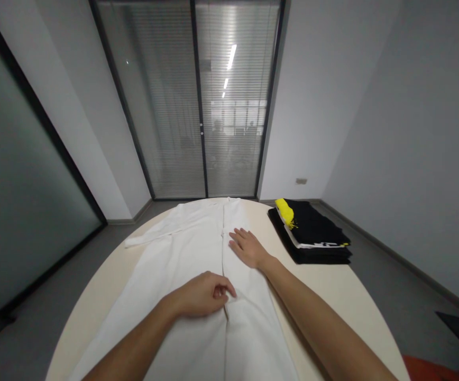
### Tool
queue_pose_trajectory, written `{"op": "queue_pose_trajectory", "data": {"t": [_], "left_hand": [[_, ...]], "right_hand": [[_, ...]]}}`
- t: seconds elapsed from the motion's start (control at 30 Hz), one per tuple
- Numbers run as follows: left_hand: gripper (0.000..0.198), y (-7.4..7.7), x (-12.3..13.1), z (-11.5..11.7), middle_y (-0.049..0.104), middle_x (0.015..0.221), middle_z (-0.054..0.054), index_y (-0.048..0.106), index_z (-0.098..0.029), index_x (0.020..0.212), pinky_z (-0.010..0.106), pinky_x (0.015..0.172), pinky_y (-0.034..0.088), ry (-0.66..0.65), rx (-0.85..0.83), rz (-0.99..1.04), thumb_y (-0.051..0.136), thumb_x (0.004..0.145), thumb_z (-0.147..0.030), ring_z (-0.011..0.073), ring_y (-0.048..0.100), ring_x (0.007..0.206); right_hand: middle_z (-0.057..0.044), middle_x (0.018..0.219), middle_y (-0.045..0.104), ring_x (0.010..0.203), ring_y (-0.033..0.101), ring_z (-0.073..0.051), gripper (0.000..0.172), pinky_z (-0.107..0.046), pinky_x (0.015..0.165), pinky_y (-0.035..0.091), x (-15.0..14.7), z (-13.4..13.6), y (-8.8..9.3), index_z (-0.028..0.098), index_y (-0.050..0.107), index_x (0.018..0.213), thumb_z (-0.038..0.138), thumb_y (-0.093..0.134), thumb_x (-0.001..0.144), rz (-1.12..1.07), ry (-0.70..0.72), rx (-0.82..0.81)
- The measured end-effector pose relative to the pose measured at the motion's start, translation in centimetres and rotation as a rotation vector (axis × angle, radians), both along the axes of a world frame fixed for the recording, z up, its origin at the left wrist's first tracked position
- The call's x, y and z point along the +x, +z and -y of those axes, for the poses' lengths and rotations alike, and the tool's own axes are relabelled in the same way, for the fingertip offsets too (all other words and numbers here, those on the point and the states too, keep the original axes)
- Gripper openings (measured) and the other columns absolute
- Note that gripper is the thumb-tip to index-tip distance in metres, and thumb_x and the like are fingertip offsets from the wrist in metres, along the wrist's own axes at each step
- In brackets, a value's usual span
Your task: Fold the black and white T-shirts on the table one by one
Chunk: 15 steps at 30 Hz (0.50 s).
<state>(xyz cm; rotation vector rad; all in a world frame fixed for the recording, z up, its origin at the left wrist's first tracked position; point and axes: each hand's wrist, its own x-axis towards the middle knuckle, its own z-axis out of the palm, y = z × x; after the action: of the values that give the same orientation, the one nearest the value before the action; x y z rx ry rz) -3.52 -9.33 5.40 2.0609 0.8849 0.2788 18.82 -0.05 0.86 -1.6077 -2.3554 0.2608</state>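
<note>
A long white garment (182, 264) lies spread lengthwise on a round cream table (332, 286), its front opening running down the middle and one sleeve stretched to the left. My left hand (203, 295) rests on the garment near the opening, fingers curled and pinching the fabric edge. Farther up, my right hand (246, 246) lies flat on the right front panel with fingers stretched out, just beside the opening.
A stack of folded black clothes (312, 233) with a yellow piece on top sits at the table's far right. Beyond the table are glass doors with blinds (198, 106) and grey walls. Something red (431, 370) shows at the bottom right corner.
</note>
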Motion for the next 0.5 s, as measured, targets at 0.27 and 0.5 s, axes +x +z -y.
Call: {"op": "queue_pose_trajectory", "data": {"t": [0.27,0.5], "left_hand": [[0.035,1.9,0.1,1.7,0.072,0.081,-0.003,0.078,-0.032,0.110,0.021,0.064,0.041,-0.170,0.118,-0.196,0.078,0.075,-0.027,0.0132,0.061,0.069],[0.029,1.8,-0.2,2.6,0.067,0.112,0.001,0.075,-0.035,0.108,0.028,0.087,0.046,-0.261,0.561,-0.188,0.063,0.089,-0.016,0.0185,0.062,0.101]], "right_hand": [[-0.011,0.151,0.050,0.143,0.040,-0.024,0.054,-0.041,0.120,0.024,0.3,0.7,0.5,0.020,0.057,0.141,0.048,0.028,0.105,-0.011,0.036,0.109],[-0.011,0.159,0.040,0.149,0.030,-0.029,0.059,-0.048,0.121,0.019,0.8,1.4,0.4,0.021,0.048,0.149,0.054,0.032,0.103,0.002,0.029,0.043]]}}
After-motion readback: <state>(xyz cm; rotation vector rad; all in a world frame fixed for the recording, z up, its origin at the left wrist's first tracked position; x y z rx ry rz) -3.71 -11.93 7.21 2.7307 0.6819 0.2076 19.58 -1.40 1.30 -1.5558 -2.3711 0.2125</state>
